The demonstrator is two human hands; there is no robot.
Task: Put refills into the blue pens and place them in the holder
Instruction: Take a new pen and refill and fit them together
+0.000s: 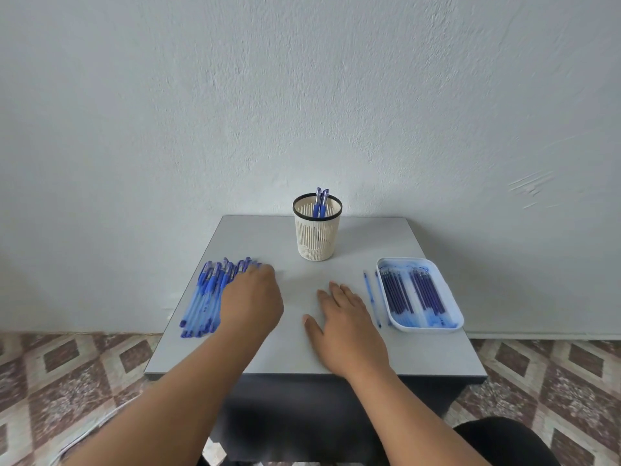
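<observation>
Left hand (251, 297) lies over the right edge of the pile of blue pens (208, 294); its fingers hide, so I cannot tell if it holds one. Right hand (342, 324) rests flat and open on the grey worktop (302, 358), holding nothing. Far in the middle stands the holder (317, 235) with two pens inside. Near the right side, a tray (450, 297) keeps the refills (411, 290). Each pen runs from near to far, and the left hand is closest to them.

Left hand (250, 297) hides its fingertips (blurred); pens (205, 297) partly covered.
</observation>
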